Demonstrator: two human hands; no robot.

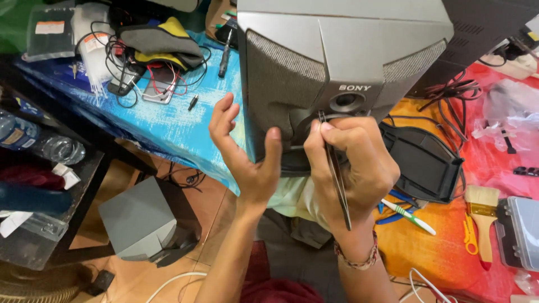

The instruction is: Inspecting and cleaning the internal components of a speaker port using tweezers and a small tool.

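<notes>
I saw the grey plastic speaker cabinet with mesh grilles (337, 62) standing on the table edge directly ahead of both hands, its front face turned toward me. My right hand (351, 168) was clenched around thin dark metal tweezers (335, 168), their long axis running near-vertical, the tip up against the cabinet's lower front beneath the round port (the nearer hand to that spot). My left hand (247, 154) was open, thumb braced on the cabinet's left grille.

You've got two hands (247, 163) up, one grey speaker (337, 62) on the table, one more grey speaker box (140, 221) on the floor, one paintbrush (482, 216), one toothbrush (409, 216), maybe two plastic bottles (33, 140).
</notes>
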